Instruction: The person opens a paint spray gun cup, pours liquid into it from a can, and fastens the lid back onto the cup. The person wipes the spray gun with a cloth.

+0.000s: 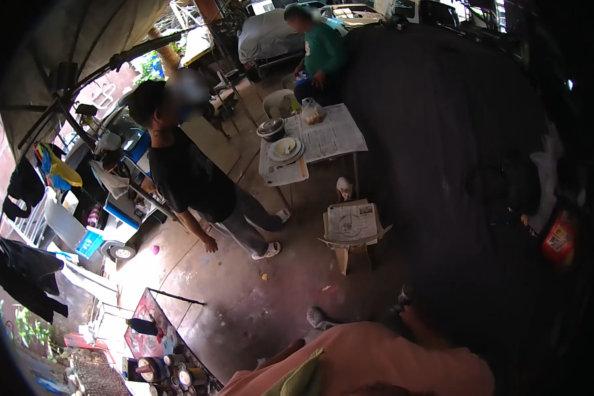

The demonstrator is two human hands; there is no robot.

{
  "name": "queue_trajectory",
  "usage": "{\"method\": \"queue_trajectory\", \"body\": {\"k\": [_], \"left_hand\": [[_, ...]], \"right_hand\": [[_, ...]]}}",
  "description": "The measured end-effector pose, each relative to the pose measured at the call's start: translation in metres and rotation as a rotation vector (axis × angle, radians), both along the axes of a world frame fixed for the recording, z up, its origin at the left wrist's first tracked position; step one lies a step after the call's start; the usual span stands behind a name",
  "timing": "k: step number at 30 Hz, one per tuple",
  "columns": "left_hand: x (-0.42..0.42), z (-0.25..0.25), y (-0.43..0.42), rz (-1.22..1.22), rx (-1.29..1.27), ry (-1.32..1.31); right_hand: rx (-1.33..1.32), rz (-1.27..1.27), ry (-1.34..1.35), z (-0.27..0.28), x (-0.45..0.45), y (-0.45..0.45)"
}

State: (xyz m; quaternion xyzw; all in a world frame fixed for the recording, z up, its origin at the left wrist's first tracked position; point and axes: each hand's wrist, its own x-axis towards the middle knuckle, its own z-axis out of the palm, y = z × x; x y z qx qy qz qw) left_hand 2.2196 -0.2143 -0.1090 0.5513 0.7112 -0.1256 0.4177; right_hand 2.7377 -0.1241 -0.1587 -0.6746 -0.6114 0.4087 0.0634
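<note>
The orange shirt (376, 353) on my own body fills the bottom of the head view, with a green cloth (300, 376) over it. A bare limb that looks like my right forearm (429, 331) reaches out past the shirt into shadow. My right hand (406, 311) seems to be at its end, low over the floor, beside something small and dark; its fingers cannot be made out. I cannot see my left hand. A grey shoe (318, 318) shows just beyond the shirt. Ahead stands a low stand topped with a newspaper-lined cardboard tray (351, 223).
A newspaper-covered table (340, 135) holds plates (286, 150), a lidded pot (270, 128) and a plastic bag (313, 112). A person in black (191, 168) stands left; another in green (323, 49) is behind. A cat (344, 187) is near the tray. Paint cans (191, 376) stand lower left.
</note>
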Motion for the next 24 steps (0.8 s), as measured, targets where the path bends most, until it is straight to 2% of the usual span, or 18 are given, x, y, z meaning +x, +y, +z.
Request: {"method": "queue_trajectory", "body": {"k": [2, 5, 8, 11, 14, 17, 20, 23, 24], "left_hand": [[0.001, -0.002, 0.000, 0.011, -0.001, -0.001], [0.003, -0.004, -0.004, 0.019, -0.002, -0.009], [0.005, -0.006, -0.007, 0.027, -0.002, -0.013], [0.007, -0.007, -0.012, 0.039, 0.005, -0.018], [0.006, -0.008, -0.019, 0.048, 0.006, -0.017], [0.007, -0.010, -0.022, 0.045, 0.010, -0.019], [0.007, -0.012, -0.022, 0.043, 0.019, -0.017], [0.001, -0.010, -0.027, 0.055, 0.021, -0.018], [0.000, -0.008, -0.030, 0.056, 0.020, -0.014]], "right_hand": [[-0.014, -0.105, 0.137, 0.008, -0.008, -0.001], [-0.107, 0.016, 0.235, 0.031, -0.004, 0.009], [0.028, -0.035, 0.115, 0.031, -0.008, 0.021], [0.116, -0.098, 0.088, 0.072, -0.022, 0.026], [-0.270, -0.080, 0.333, 0.106, -0.009, 0.040], [0.109, 0.013, 0.051, 0.079, -0.007, 0.042], [0.091, -0.065, 0.068, 0.113, -0.022, 0.037], [-0.228, 0.134, 0.226, 0.136, -0.016, 0.041], [-0.143, 0.130, 0.176, 0.126, -0.015, 0.038]]}}
